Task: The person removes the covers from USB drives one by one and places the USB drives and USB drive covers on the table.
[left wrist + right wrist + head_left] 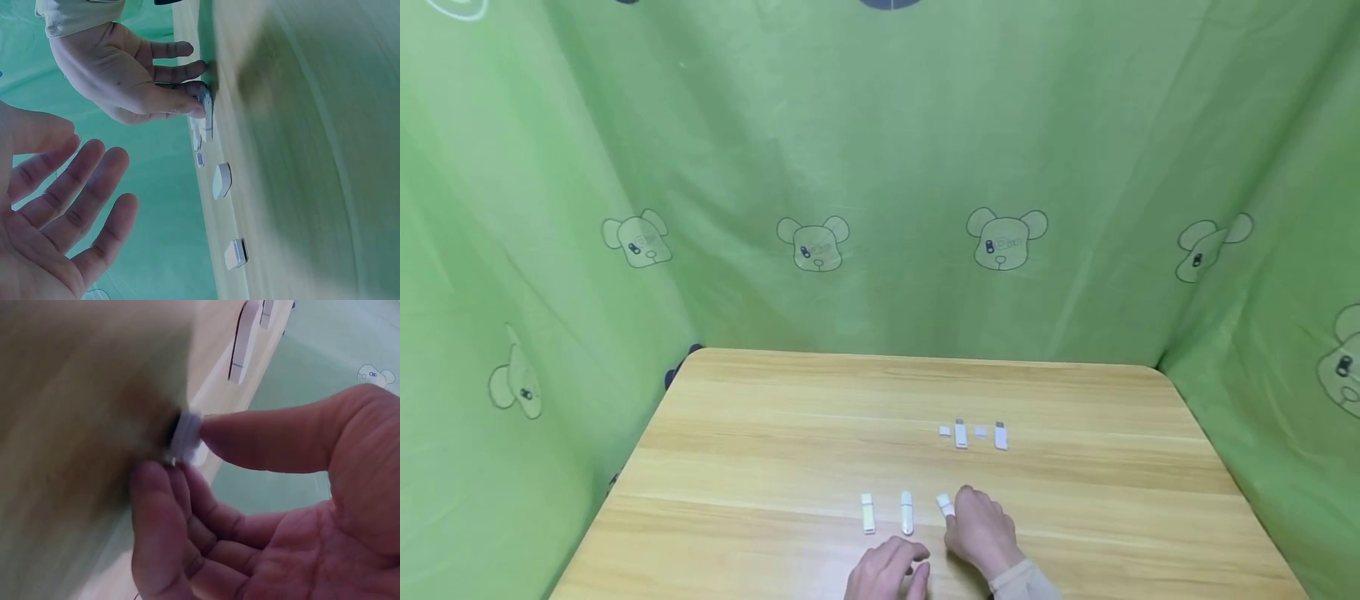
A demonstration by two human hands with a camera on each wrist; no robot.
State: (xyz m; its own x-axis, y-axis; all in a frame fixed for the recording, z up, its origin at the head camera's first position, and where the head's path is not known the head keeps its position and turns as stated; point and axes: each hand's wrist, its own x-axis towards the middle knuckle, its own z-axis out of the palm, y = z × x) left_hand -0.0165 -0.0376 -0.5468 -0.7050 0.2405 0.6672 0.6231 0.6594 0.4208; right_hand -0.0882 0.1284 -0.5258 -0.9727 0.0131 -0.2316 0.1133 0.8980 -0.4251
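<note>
On the table's near part, my right hand (981,531) pinches a white capped USB stick (944,503) between thumb and fingers, close over the wood. In the right wrist view the thumb presses one side of that USB stick (186,437), whose image is blurred. My left hand (887,568) hovers near the front, fingers relaxed and apart, holding nothing. The left wrist view shows its spread fingers (103,184). Between the hands, just beyond them, lies a rounded white USB stick (907,512). Left of it is a flat white USB stick (868,513), with its cap on.
Farther back lie two uncapped USB sticks (961,434) with metal plugs pointing away, the other stick (1001,437) to the right. A small white cap (944,432) and another cap (981,432) lie beside them. Green curtains (880,167) surround the wooden table (760,467).
</note>
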